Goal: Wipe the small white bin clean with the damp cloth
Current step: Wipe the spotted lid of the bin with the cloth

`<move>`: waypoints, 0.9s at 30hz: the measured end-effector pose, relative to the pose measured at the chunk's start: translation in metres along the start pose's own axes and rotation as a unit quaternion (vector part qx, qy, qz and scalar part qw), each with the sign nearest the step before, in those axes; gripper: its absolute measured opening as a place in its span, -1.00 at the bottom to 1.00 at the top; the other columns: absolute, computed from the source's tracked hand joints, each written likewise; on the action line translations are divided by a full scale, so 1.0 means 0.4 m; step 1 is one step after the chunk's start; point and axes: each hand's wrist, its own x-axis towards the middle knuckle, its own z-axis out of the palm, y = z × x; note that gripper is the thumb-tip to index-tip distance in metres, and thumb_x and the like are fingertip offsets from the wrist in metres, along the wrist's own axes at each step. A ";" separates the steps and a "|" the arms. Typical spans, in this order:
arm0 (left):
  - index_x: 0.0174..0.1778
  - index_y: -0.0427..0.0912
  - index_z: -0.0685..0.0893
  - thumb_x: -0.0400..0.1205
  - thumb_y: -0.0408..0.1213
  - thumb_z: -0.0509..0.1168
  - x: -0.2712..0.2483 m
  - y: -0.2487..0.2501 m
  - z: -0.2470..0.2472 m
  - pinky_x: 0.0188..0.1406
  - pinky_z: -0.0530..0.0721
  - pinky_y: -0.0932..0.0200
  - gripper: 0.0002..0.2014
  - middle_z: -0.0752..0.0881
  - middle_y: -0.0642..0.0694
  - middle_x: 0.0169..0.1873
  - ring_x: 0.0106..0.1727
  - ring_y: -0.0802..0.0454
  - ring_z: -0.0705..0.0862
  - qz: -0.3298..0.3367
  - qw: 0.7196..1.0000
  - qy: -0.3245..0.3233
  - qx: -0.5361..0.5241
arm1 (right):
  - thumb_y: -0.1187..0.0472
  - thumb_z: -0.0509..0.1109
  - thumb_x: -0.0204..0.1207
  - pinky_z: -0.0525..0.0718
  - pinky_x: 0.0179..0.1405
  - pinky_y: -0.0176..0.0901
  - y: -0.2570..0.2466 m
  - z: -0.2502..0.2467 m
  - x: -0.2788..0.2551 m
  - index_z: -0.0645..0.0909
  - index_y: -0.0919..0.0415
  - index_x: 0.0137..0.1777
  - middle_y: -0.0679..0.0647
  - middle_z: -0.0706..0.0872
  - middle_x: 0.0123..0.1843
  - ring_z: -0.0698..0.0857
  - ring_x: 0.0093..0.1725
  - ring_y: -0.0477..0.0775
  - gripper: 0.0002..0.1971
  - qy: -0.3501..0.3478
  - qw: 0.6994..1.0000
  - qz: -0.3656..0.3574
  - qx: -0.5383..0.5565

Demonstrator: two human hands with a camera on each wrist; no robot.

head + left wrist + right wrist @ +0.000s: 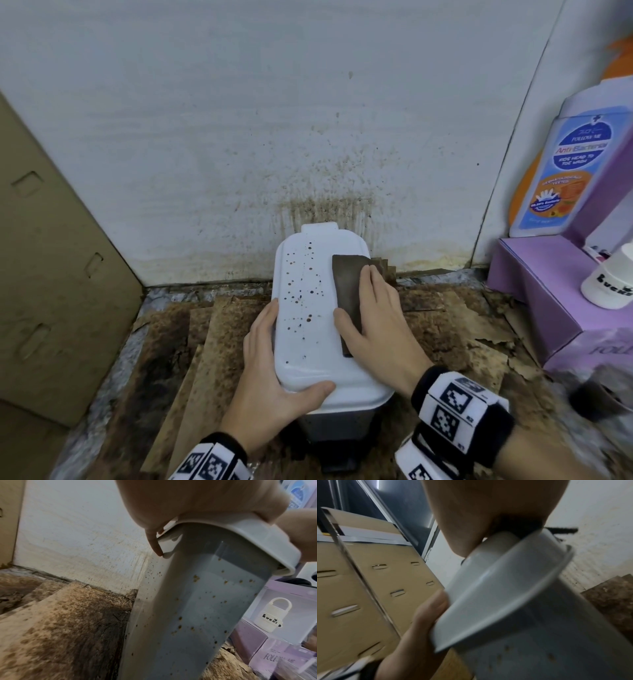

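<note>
The small white bin (308,342) stands on the floor against the wall, its lid dotted with brown spots. My left hand (267,370) grips the lid's near left corner, fingers down the side and thumb on top. A dark brown cloth (346,284) lies on the right part of the lid, and my right hand (373,318) presses flat on it. The left wrist view shows the bin's grey side (197,608) speckled with brown dots below my left hand (188,500). In the right wrist view the cloth (518,524) sits between my palm (488,507) and the lid (496,595).
The wall (325,171) behind the bin is spattered brown. Stained cardboard sheets (205,342) cover the floor. A cardboard panel (51,257) leans at the left. Purple boxes (548,301), a white cup (613,284) and a wash bottle (565,171) crowd the right.
</note>
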 end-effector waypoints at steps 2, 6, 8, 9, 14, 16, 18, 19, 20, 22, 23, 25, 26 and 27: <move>0.72 0.25 0.09 0.25 0.29 0.64 0.000 0.000 0.000 0.67 0.34 -0.24 0.19 0.17 0.29 0.70 0.75 0.05 0.16 0.000 1.000 0.001 -0.004 | -0.09 0.13 0.76 -0.11 0.77 0.01 -0.005 0.012 -0.026 -0.32 0.18 0.77 0.00 -0.30 0.81 -0.30 0.75 -0.07 -0.17 0.019 1.000 -0.011 0.008; 0.72 0.25 0.10 0.24 0.32 0.63 -0.001 0.004 0.002 0.67 0.34 -0.26 0.20 0.18 0.28 0.70 0.75 0.05 0.16 -0.002 1.000 0.004 -0.007 | -0.12 0.20 0.71 -0.09 0.76 -0.10 -0.004 0.032 -0.062 -0.31 0.12 0.78 -0.09 -0.24 0.81 -0.26 0.73 -0.18 -0.11 0.067 0.997 -0.021 0.031; 0.72 0.26 0.10 0.24 0.30 0.64 0.000 0.004 0.002 0.66 0.35 -0.26 0.19 0.19 0.28 0.70 0.75 0.05 0.16 -0.001 1.000 0.005 -0.003 | -0.14 0.22 0.69 -0.11 0.76 -0.11 -0.002 0.037 -0.073 -0.33 0.09 0.78 -0.13 -0.25 0.80 -0.29 0.72 -0.21 -0.08 0.069 0.997 -0.018 0.030; 0.72 0.26 0.10 0.25 0.29 0.64 0.000 0.003 0.002 0.66 0.35 -0.27 0.18 0.19 0.28 0.70 0.75 0.05 0.17 0.000 1.000 0.005 -0.003 | -0.15 0.23 0.68 -0.12 0.76 -0.12 -0.002 0.039 -0.076 -0.35 0.08 0.78 -0.14 -0.26 0.80 -0.30 0.73 -0.21 -0.07 0.068 0.997 -0.018 0.030; 0.73 0.25 0.08 0.24 0.40 0.59 -0.001 0.005 0.001 0.68 0.33 -0.22 0.20 0.17 0.30 0.70 0.75 0.11 0.14 -0.004 1.000 0.002 -0.010 | -0.16 0.25 0.67 -0.20 0.71 -0.20 0.000 0.026 -0.061 -0.40 0.07 0.77 -0.15 -0.29 0.80 -0.30 0.75 -0.17 -0.03 0.051 0.998 -0.027 0.018; 0.73 0.27 0.06 0.23 0.42 0.58 0.000 0.007 -0.001 0.68 0.33 -0.16 0.21 0.16 0.34 0.69 0.75 0.16 0.14 -0.007 1.000 0.000 -0.012 | -0.18 0.24 0.66 -0.19 0.72 -0.17 0.009 0.016 -0.034 -0.40 0.07 0.77 -0.16 -0.32 0.79 -0.29 0.76 -0.14 -0.03 0.031 0.999 -0.026 0.014; 0.73 0.28 0.06 0.22 0.43 0.58 0.001 0.005 -0.003 0.69 0.32 -0.14 0.22 0.14 0.36 0.69 0.75 0.18 0.13 -0.011 1.000 -0.002 -0.010 | -0.23 0.22 0.66 -0.16 0.75 -0.09 0.018 0.003 0.002 -0.39 0.06 0.77 -0.14 -0.35 0.80 -0.28 0.78 -0.08 -0.02 0.006 1.000 -0.026 0.005; 0.73 0.27 0.06 0.22 0.43 0.58 0.001 0.004 -0.005 0.69 0.32 -0.15 0.22 0.14 0.36 0.69 0.75 0.18 0.13 -0.013 1.000 -0.002 -0.009 | -0.26 0.21 0.66 -0.15 0.76 -0.05 0.021 -0.004 0.021 -0.39 0.06 0.77 -0.14 -0.35 0.80 -0.28 0.78 -0.04 -0.02 -0.009 1.000 -0.021 0.003; 0.73 0.28 0.05 0.22 0.42 0.59 0.002 0.005 -0.005 0.69 0.32 -0.16 0.22 0.14 0.37 0.68 0.75 0.19 0.12 -0.016 1.000 -0.004 -0.009 | -0.27 0.21 0.66 -0.15 0.75 -0.02 0.024 -0.014 0.039 -0.38 0.05 0.78 -0.14 -0.35 0.80 -0.28 0.79 0.00 -0.03 -0.022 1.000 -0.012 0.006; 0.72 0.31 0.05 0.23 0.37 0.62 0.002 0.005 -0.005 0.69 0.32 -0.21 0.21 0.14 0.37 0.68 0.75 0.19 0.11 -0.020 1.000 -0.007 -0.012 | -0.25 0.22 0.68 -0.14 0.73 0.03 0.026 -0.034 0.074 -0.35 0.05 0.78 -0.12 -0.31 0.81 -0.25 0.79 0.06 -0.04 -0.041 0.999 0.000 0.017; 0.71 0.33 0.06 0.23 0.34 0.63 0.002 0.005 -0.006 0.68 0.33 -0.23 0.20 0.14 0.37 0.68 0.75 0.18 0.12 -0.020 1.000 -0.007 -0.015 | -0.24 0.22 0.69 -0.14 0.73 0.04 0.027 -0.042 0.092 -0.34 0.07 0.79 -0.08 -0.29 0.82 -0.24 0.79 0.07 -0.05 -0.047 0.999 -0.002 0.015; 0.69 0.36 0.07 0.23 0.32 0.65 0.004 0.005 -0.006 0.67 0.34 -0.26 0.19 0.16 0.37 0.68 0.75 0.15 0.14 -0.021 1.000 -0.006 -0.021 | -0.22 0.22 0.70 -0.12 0.77 0.10 0.025 -0.056 0.125 -0.32 0.14 0.79 0.01 -0.25 0.83 -0.19 0.80 0.07 -0.05 -0.056 0.998 -0.015 -0.004; 0.69 0.37 0.07 0.22 0.34 0.65 0.005 0.006 -0.007 0.67 0.35 -0.26 0.19 0.16 0.37 0.67 0.74 0.15 0.15 -0.023 0.999 -0.006 -0.023 | -0.22 0.21 0.70 -0.12 0.77 0.12 0.024 -0.061 0.138 -0.33 0.16 0.78 0.04 -0.24 0.83 -0.20 0.80 0.09 -0.05 -0.064 0.998 -0.018 -0.014; 0.69 0.38 0.07 0.21 0.35 0.64 0.005 0.005 -0.008 0.67 0.35 -0.26 0.19 0.17 0.37 0.67 0.74 0.16 0.15 -0.025 0.999 -0.005 -0.023 | -0.22 0.21 0.71 -0.15 0.75 0.11 0.023 -0.066 0.147 -0.34 0.16 0.78 0.04 -0.27 0.83 -0.23 0.79 0.12 -0.05 -0.074 0.997 -0.015 -0.021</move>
